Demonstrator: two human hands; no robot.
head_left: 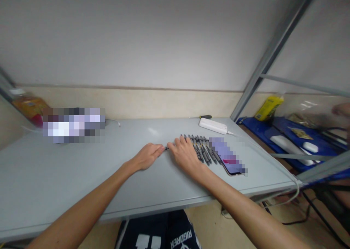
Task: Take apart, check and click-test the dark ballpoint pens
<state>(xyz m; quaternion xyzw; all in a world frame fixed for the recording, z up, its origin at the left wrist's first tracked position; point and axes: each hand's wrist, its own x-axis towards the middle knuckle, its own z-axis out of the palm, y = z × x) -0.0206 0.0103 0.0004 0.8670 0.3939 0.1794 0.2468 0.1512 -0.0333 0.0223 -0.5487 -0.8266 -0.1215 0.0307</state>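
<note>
A short piece of a dark pen [166, 148] shows between my two hands; the remainder is hidden. My left hand [150, 156] pinches its left end between thumb and fingers. Over its other end my right hand [184, 153] is curled, fingers bent down around it, and it covers the left part of a row of pens. Several dark, clear-barrelled pens [206, 154] lie side by side on the desk, just right of that hand. Beside the row lies a phone [225, 156] with its screen lit and blurred out.
A white power strip [213, 125] with a cable and a screwdriver [205, 116] lie at the desk's back right. A pixelated object [73, 125] and an orange package [31, 107] stand at the left. Beyond the metal frame [250, 81], a blue surface [251, 127] holds a yellow packet [269, 107].
</note>
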